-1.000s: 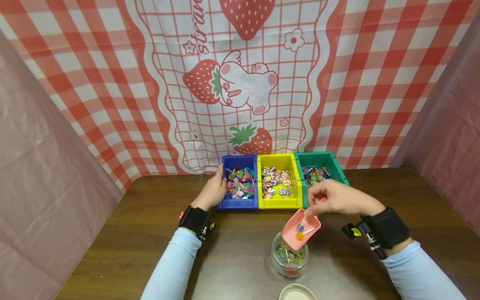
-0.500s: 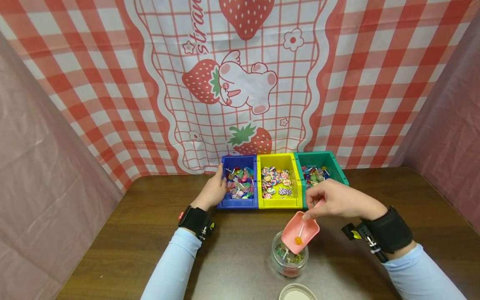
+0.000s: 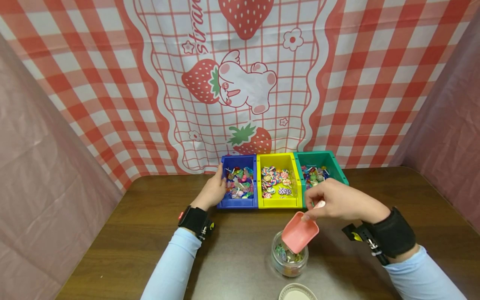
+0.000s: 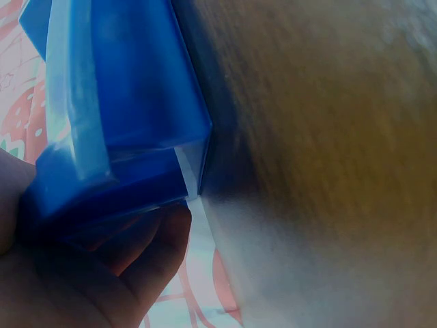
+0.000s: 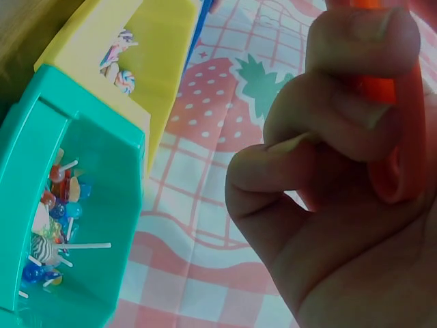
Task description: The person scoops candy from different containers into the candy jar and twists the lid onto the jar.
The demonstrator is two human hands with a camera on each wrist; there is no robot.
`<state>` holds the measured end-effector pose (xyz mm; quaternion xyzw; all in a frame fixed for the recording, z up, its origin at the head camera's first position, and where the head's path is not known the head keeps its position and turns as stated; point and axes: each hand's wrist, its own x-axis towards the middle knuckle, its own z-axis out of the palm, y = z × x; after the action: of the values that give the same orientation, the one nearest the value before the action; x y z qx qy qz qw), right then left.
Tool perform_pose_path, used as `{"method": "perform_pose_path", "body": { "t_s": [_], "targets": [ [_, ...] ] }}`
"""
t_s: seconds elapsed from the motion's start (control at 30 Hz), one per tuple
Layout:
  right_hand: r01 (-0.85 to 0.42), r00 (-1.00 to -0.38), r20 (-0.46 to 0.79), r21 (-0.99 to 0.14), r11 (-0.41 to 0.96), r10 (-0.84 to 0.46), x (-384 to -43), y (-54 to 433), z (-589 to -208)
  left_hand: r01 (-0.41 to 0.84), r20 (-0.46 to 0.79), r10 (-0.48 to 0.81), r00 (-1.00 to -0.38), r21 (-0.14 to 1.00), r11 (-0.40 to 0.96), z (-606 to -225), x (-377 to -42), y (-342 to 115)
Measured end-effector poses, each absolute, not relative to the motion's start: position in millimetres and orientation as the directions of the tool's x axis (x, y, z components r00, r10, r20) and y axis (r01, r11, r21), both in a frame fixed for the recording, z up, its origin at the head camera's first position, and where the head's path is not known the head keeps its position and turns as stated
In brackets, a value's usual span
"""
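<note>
My right hand (image 3: 343,200) pinches the handle of a pink scoop (image 3: 301,234), tilted down over an open glass jar (image 3: 288,269). The scoop's bowl has no candy on it, and its lip overlaps the jar's mouth. Small colourful lollipop pieces lie inside the jar. In the right wrist view my fingers curl round the scoop handle (image 5: 410,130). At the far left of the bins, my left hand (image 3: 211,191) grips the outer side of the blue bin (image 3: 238,203); in the left wrist view the fingers (image 4: 167,239) bend against its wall.
Beside the blue bin stand a yellow bin (image 3: 280,203) with swirl lollipops and a green bin (image 3: 337,168) with mixed lollipops. A pale lid (image 3: 297,294) lies at the near edge of view. A checked strawberry cloth (image 3: 360,83) hangs behind the wooden table (image 3: 150,233).
Blue and orange lollipops that lay in the scoop have slid off toward the jar. The scoop has dipped slightly with the right hand. The left hand has stayed on the blue bin.
</note>
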<state>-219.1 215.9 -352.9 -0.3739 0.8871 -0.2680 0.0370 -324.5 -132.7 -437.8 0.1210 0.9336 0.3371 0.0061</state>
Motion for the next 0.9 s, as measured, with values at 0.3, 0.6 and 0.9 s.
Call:
{"method": "perform_pose_path", "body": {
  "t_s": [0.3,0.6,0.9],
  "targets": [
    [-0.598,-0.767,0.164,-0.534,0.597,-0.621,-221,227,-348,0.223,0.067,0.235,-0.97,0.633,0.741,-438,-324,-133],
    [-0.503,-0.857,0.204,-0.529,0.683,-0.473,-229,238,-353,0.23,0.074,0.239,-0.968,0.636,0.737,-438,-323,-133],
    [-0.341,-0.925,0.319,-0.45,0.825,-0.208,-233,258,-348,0.228,0.074,0.237,-0.969,0.638,0.735,-438,-324,-133]
  ]
}}
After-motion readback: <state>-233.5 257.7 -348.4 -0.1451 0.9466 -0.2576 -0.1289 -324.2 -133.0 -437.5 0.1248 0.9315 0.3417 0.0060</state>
